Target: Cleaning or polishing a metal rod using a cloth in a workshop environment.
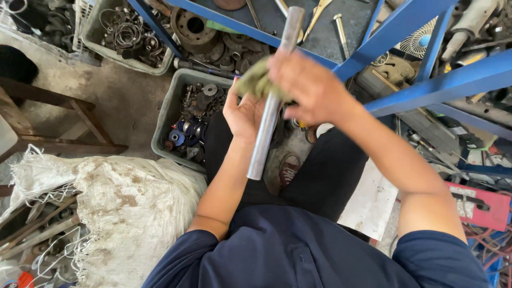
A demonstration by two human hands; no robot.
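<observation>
A blue steel frame slants across the top right. Left of it and lower lies a white woven sack, frayed and stained. Between sack and frame sits a grey crate of metal parts. Just beside the frame's lower bar, a grey metal rod stands tilted. The right hand presses an olive rag around it, fingers closed. The left hand cups the rod from behind, fingers curled.

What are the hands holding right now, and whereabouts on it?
The left hand grips a grey metal rod around its middle. The right hand presses a greenish rag against the rod just above that grip.
</observation>
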